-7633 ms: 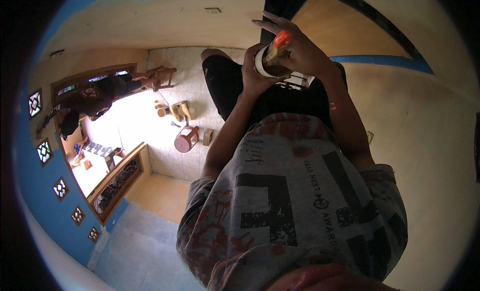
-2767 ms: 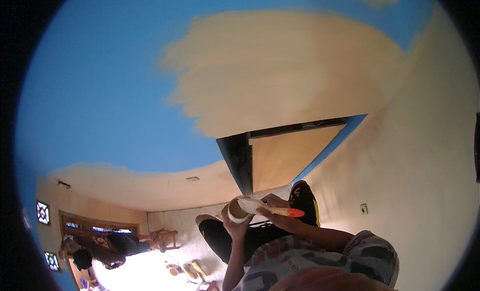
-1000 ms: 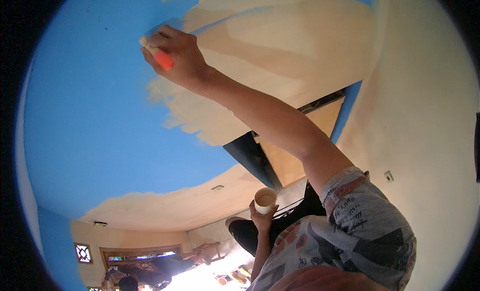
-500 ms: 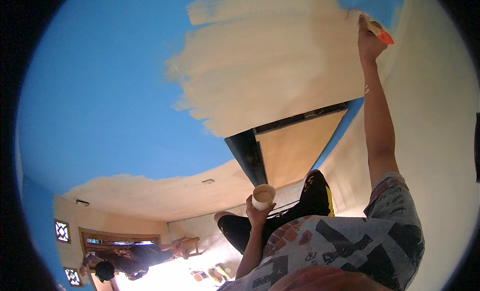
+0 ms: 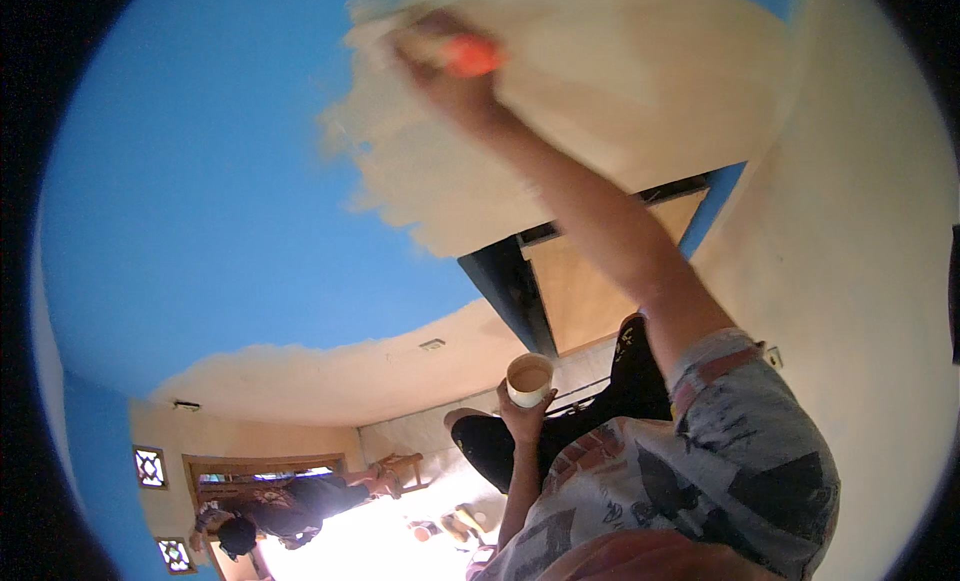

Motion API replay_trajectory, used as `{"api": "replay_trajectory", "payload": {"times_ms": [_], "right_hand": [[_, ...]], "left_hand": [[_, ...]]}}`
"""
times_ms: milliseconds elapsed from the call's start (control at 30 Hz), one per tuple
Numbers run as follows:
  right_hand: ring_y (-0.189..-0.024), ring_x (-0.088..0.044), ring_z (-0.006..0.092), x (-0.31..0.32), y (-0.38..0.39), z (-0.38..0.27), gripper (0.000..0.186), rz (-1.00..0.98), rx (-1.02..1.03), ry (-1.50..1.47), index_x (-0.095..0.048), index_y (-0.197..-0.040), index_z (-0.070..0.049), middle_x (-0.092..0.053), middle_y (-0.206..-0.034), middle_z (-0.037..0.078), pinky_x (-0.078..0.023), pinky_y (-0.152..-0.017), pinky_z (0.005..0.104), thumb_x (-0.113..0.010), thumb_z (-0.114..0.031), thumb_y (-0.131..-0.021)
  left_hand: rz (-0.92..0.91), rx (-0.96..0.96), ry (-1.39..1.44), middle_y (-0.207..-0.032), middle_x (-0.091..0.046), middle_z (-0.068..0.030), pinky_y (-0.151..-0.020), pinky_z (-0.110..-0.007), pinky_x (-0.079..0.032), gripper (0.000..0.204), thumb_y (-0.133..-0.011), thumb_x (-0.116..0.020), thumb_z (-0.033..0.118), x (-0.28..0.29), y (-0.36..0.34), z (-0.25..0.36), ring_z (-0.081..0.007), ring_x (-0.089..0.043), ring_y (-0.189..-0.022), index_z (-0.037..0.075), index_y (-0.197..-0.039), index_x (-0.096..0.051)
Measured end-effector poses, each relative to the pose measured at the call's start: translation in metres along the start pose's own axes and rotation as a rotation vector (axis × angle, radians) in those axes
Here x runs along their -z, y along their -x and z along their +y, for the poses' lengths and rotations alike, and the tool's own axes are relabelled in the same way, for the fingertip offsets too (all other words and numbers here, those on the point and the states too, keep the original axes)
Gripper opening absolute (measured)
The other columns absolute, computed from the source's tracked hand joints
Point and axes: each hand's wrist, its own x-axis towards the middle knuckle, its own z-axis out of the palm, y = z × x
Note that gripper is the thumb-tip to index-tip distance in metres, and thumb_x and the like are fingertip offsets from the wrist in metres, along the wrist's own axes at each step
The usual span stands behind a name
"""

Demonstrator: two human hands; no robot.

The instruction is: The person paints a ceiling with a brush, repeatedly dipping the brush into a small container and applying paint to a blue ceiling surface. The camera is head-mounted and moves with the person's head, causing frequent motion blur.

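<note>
My right hand (image 5: pixel 450 86) is stretched out to the upper left over the painted surface. It grips a paintbrush (image 5: pixel 472 56) whose orange handle end shows; motion blurs both, and the bristles cannot be made out. Under it, a broad coat of beige paint (image 5: pixel 600 111) covers part of a bright blue surface (image 5: pixel 220 211), with a ragged, streaky left border. Lower down, near my body, my left hand (image 5: pixel 524 419) is wrapped round a white cup (image 5: pixel 530 393). Beige liquid, which looks like paint, stands inside the cup.
A dark-edged opening (image 5: pixel 505 286) with a beige panel (image 5: pixel 585 291) lies below the painted area, partly behind my right forearm. At lower left are another person (image 5: pixel 290 511), a wooden stool (image 5: pixel 403 471), a wooden door frame (image 5: pixel 200 471) and patterned vents (image 5: pixel 150 467).
My right hand has swept the brush from the upper right corner leftward across the beige area to near its left border. My left hand still holds the cup.
</note>
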Motion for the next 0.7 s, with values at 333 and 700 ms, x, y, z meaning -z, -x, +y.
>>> {"api": "replay_trajectory", "payload": {"times_ms": [333, 700], "right_hand": [[-0.057, -0.062, 0.0165, 0.296, -0.048, 0.179, 0.029, -0.139, -0.202, 0.745, -0.066, -0.071, -0.005, -0.067, -0.067, 0.005, -0.049, -0.057, 0.0291, -0.078, -0.029, -0.082], [-0.084, -0.062, 0.0253, -0.043, 0.018, -0.046, 0.012, -0.109, -0.075, -0.275, -0.063, -0.086, -0.012, -0.063, -0.087, 0.005, -0.052, -0.076, 0.0372, -0.066, -0.005, -0.076]], "left_hand": [[-0.035, 0.000, -0.080, -0.112, -0.063, -0.0170, -0.087, -0.042, -0.053, 0.089, -0.052, -0.096, 0.028, -0.004, 0.002, -0.011, -0.0308, -0.064, -0.103, 0.002, -0.123, -0.049], [-0.033, 0.019, -0.097, -0.110, -0.064, -0.0178, -0.088, -0.040, -0.052, 0.088, -0.053, -0.095, 0.028, -0.003, -0.005, 0.004, -0.0305, -0.064, -0.102, 0.001, -0.123, -0.049]]}}
